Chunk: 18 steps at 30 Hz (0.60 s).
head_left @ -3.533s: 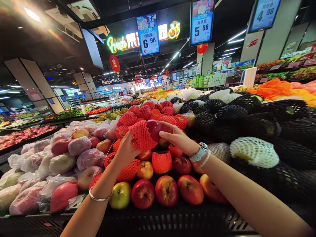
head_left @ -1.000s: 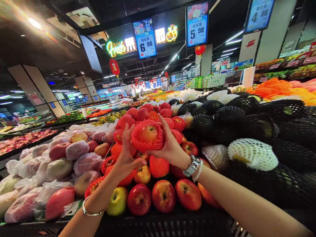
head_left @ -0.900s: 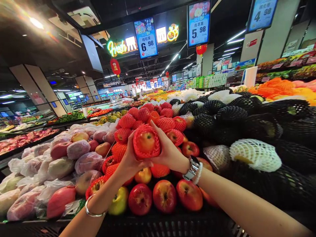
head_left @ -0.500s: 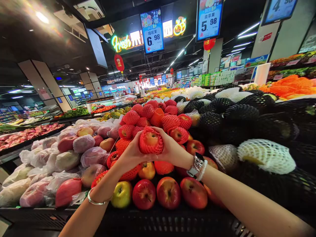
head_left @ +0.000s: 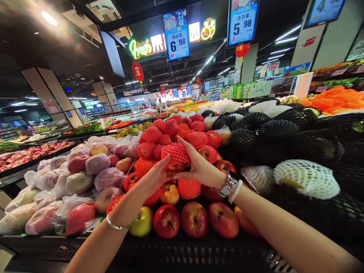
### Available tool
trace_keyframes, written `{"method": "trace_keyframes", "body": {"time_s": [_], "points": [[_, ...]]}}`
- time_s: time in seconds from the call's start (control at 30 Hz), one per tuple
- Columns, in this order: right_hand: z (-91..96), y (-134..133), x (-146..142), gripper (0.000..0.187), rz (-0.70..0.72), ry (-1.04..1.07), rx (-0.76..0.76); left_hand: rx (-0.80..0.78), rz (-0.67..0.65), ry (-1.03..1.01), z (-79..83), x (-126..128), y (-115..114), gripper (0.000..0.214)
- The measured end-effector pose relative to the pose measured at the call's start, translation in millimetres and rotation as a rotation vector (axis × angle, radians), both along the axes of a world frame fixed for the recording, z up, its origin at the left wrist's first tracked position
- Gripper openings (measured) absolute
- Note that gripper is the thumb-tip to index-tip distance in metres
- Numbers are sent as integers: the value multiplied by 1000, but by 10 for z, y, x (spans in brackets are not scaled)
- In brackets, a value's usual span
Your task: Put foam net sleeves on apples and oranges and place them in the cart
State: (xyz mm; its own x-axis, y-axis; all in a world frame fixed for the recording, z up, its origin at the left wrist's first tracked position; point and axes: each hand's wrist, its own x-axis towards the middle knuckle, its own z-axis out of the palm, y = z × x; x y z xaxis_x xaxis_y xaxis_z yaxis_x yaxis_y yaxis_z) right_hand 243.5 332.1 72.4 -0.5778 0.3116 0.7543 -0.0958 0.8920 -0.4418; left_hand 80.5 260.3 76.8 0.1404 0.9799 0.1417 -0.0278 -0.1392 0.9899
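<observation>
Both my hands hold one apple in a red foam net (head_left: 176, 156) above a pile of apples. My left hand (head_left: 155, 176) cups it from the lower left, fingertips on the net. My right hand (head_left: 200, 167), with a watch and a bead bracelet on the wrist, grips it from the right. The net covers nearly all of the apple. Behind it rise more apples in red nets (head_left: 170, 131). Bare red and yellow apples (head_left: 195, 218) lie in the front row below my hands.
Apples in thin plastic wrap (head_left: 96, 165) fill the left of the stand. Fruit in black nets (head_left: 277, 129) and white nets (head_left: 305, 178) lies to the right. A black crate edge (head_left: 184, 252) runs along the front. Price signs (head_left: 176, 34) hang overhead.
The netted apple has turned in my hands: its bare face showed before, now the net covers it. Both hands have shifted slightly up and toward the pile.
</observation>
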Motion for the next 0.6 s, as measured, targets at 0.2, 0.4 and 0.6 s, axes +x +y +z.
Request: {"method": "trace_keyframes", "body": {"time_s": [0.2,0.4,0.6], "points": [[19,-66,10,71,-120,49,205,156,80,213,-26,-128,-13,44],[32,-144,17,72,-122,76,314,241,19,145,9,-90,-87,44],[36,-103,20,97,-231,-59,244,446,371,476,294,-221,-173,46]]}}
